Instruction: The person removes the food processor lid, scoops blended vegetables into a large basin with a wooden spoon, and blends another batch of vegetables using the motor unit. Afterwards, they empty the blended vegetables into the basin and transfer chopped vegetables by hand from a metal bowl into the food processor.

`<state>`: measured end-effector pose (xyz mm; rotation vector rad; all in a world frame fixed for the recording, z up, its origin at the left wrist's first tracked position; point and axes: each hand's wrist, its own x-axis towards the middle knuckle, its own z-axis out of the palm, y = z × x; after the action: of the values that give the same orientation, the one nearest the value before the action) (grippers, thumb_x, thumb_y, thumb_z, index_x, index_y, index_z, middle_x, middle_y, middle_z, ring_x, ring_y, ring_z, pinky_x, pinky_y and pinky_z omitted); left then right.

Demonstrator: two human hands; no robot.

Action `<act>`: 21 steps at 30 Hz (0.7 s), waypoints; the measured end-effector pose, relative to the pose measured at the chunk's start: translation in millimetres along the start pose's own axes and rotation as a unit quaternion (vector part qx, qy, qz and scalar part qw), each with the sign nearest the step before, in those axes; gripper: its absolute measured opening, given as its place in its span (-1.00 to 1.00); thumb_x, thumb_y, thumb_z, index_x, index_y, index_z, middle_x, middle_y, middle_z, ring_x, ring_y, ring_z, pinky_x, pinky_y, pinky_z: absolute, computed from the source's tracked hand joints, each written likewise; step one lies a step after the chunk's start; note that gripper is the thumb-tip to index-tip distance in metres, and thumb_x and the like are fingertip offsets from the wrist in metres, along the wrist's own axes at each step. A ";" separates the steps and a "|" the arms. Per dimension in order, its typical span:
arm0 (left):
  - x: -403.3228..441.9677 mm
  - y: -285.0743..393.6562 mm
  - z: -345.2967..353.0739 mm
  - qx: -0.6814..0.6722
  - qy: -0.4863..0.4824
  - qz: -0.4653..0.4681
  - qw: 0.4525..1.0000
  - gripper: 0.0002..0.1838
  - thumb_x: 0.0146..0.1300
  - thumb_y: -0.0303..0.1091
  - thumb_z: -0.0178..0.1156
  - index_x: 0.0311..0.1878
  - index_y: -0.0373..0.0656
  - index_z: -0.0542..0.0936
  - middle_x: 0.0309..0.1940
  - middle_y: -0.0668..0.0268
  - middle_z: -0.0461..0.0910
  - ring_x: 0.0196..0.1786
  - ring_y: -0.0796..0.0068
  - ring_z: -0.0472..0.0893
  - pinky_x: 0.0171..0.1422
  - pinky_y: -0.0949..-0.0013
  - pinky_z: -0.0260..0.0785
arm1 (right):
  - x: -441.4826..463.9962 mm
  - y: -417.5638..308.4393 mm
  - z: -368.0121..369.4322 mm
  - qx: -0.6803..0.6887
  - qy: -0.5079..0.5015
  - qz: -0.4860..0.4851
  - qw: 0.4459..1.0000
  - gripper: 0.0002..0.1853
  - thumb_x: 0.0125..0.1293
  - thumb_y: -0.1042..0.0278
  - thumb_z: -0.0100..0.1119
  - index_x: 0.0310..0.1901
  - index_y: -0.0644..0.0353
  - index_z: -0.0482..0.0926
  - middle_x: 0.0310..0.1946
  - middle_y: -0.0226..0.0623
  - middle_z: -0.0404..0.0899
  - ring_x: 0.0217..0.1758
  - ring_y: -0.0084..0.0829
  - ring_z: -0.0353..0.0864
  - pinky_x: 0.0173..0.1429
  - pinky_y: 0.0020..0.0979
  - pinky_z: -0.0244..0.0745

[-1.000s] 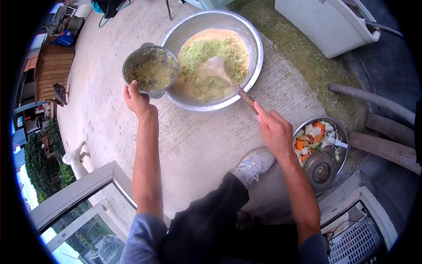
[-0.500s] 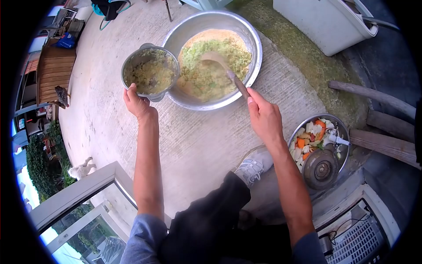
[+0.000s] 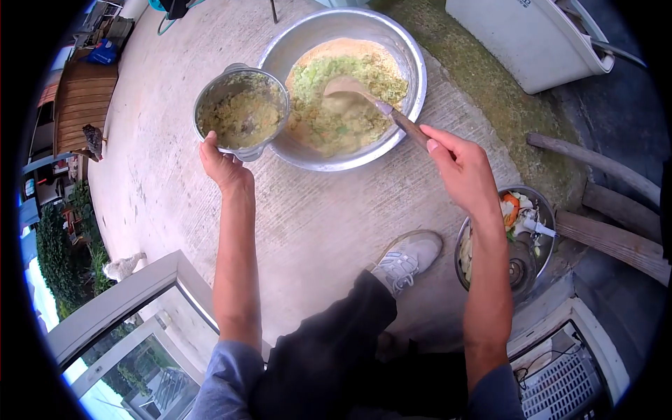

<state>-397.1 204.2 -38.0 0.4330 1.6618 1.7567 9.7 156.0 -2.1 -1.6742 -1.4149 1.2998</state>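
My left hand (image 3: 225,164) grips the near rim of a metal pot (image 3: 234,71), tilted so its inside shows, with yellow-green mash clinging to the bottom and walls. Beside it on the ground stands a wide metal basin (image 3: 413,70) holding pale yellow meal and a chopped green mixture (image 3: 336,126). In my right hand (image 3: 463,164) is the handle of a large ladle (image 3: 350,91), fingers wrapped around its end. The ladle's pale head rests over the mixture; whether it touches cannot be made out.
A metal bowl (image 3: 549,203) of vegetable scraps stands at right, partly behind my right forearm. Wooden poles (image 3: 609,238) reach in from the right edge. A white bin (image 3: 521,42) stands upper right, a glazed door (image 3: 133,301) lower left, and a small white animal (image 3: 124,267) beyond it.
My right hand has moved right, drawing the ladle slightly rightward over the basin. My right forearm now covers part of the scrap bowl. The pot stays nearly where it was.
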 end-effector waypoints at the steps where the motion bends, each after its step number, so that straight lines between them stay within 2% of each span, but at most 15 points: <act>1: -0.8 0.7 0.5 -0.003 -0.004 0.000 1.000 -0.58 0.22 -0.03 0.32 0.08 0.05 0.52 0.00 0.45 0.54 0.00 0.49 0.52 0.00 0.33 0.37 | 1.8 8.0 -6.4 0.033 0.006 -0.006 0.999 -0.64 0.50 0.23 0.14 0.20 0.20 0.69 -0.27 0.08 0.73 -0.26 -0.18 0.75 -0.08 -0.28 0.57; 2: -1.5 1.7 2.2 -0.007 -0.008 0.002 1.000 -0.57 0.21 -0.03 0.32 0.08 0.05 0.52 0.00 0.45 0.54 0.00 0.49 0.51 0.00 0.33 0.37 | 5.5 12.7 -9.2 0.066 0.012 -0.014 0.998 -0.63 0.51 0.23 0.14 0.20 0.21 0.68 -0.27 0.08 0.73 -0.26 -0.22 0.75 -0.09 -0.32 0.56; 3: -2.1 1.7 2.7 -0.012 -0.007 -0.003 1.000 -0.55 0.22 -0.03 0.32 0.11 0.03 0.52 0.04 0.43 0.55 0.04 0.45 0.52 0.05 0.30 0.37 | 10.4 11.7 -6.4 0.053 0.024 -0.008 0.998 -0.64 0.52 0.22 0.12 0.21 0.19 0.68 -0.22 0.06 0.74 -0.23 -0.11 0.76 -0.07 -0.27 0.58; 6: -3.8 -0.1 7.2 -0.026 -0.009 -0.018 0.999 -0.46 0.22 -0.02 0.30 0.21 -0.03 0.52 0.13 0.35 0.57 0.14 0.34 0.55 0.18 0.23 0.39 | 29.6 13.6 29.0 -0.059 0.099 -0.082 0.990 -0.63 0.53 0.22 0.11 0.26 0.14 0.64 -0.20 0.00 0.77 -0.18 0.00 0.76 -0.03 -0.20 0.60; 7: -6.8 0.1 9.6 -0.044 -0.024 -0.018 0.999 -0.43 0.23 -0.02 0.29 0.25 -0.06 0.51 0.17 0.33 0.57 0.18 0.30 0.55 0.24 0.19 0.38 | 35.0 18.1 40.8 -0.103 0.091 -0.064 0.988 -0.62 0.53 0.19 0.12 0.29 0.07 0.61 -0.20 -0.07 0.76 -0.11 0.08 0.72 -0.03 -0.07 0.58; 10: -16.5 2.3 17.0 -0.084 -0.060 -0.013 0.995 -0.36 0.26 -0.01 0.26 0.32 -0.15 0.48 0.26 0.25 0.56 0.28 0.21 0.55 0.40 0.11 0.35 | 36.4 32.6 61.4 -0.184 0.102 -0.092 0.973 -0.64 0.47 0.25 0.20 0.25 0.00 0.65 -0.18 -0.14 0.69 -0.07 0.03 0.68 -0.05 -0.01 0.54; 11: -19.5 4.1 18.4 -0.091 -0.069 -0.012 0.993 -0.35 0.26 -0.01 0.26 0.34 -0.18 0.47 0.27 0.23 0.56 0.30 0.19 0.55 0.44 0.10 0.34 | 33.4 36.5 63.0 -0.230 0.123 -0.102 0.960 -0.68 0.38 0.37 0.27 0.16 0.03 0.70 -0.15 -0.24 0.61 -0.03 -0.08 0.60 -0.02 -0.03 0.48; 14: -25.6 6.2 16.7 -0.109 -0.081 -0.016 0.991 -0.31 0.28 0.01 0.25 0.38 -0.20 0.45 0.32 0.19 0.55 0.35 0.19 0.54 0.48 0.10 0.34 | 43.9 34.8 73.6 -0.301 0.253 -0.193 0.899 -0.69 0.29 0.50 0.29 0.07 0.11 0.73 -0.13 -0.32 0.60 0.00 -0.16 0.55 0.08 -0.14 0.44; 15: -30.9 7.8 18.9 -0.118 -0.081 -0.014 0.990 -0.31 0.28 0.01 0.25 0.39 -0.20 0.45 0.32 0.19 0.55 0.35 0.19 0.53 0.49 0.11 0.35 | 52.6 29.8 80.5 -0.262 0.232 -0.227 0.909 -0.72 0.27 0.53 0.28 0.02 0.17 0.76 -0.13 -0.32 0.62 0.03 -0.21 0.52 0.14 -0.19 0.38; 18: -39.0 7.9 20.4 -0.139 -0.079 -0.014 0.987 -0.27 0.27 0.03 0.26 0.41 -0.20 0.43 0.32 0.19 0.55 0.37 0.18 0.53 0.49 0.11 0.38 | 88.4 21.1 118.6 -0.200 0.138 -0.296 0.924 -0.72 0.26 0.55 0.28 -0.02 0.13 0.79 -0.11 -0.31 0.64 0.05 -0.25 0.51 0.14 -0.19 0.36; 21: -44.5 7.2 22.1 -0.150 -0.086 -0.017 0.985 -0.25 0.25 0.04 0.28 0.42 -0.20 0.42 0.31 0.17 0.55 0.35 0.17 0.53 0.47 0.10 0.40 | 126.2 15.4 154.3 -0.265 0.111 -0.284 0.915 -0.73 0.28 0.55 0.27 -0.04 0.09 0.81 -0.10 -0.33 0.67 0.07 -0.30 0.50 0.18 -0.22 0.32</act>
<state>-352.4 191.5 -19.0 0.4019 1.2529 1.8497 -131.9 248.9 -108.4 -1.4755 -2.0222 0.4061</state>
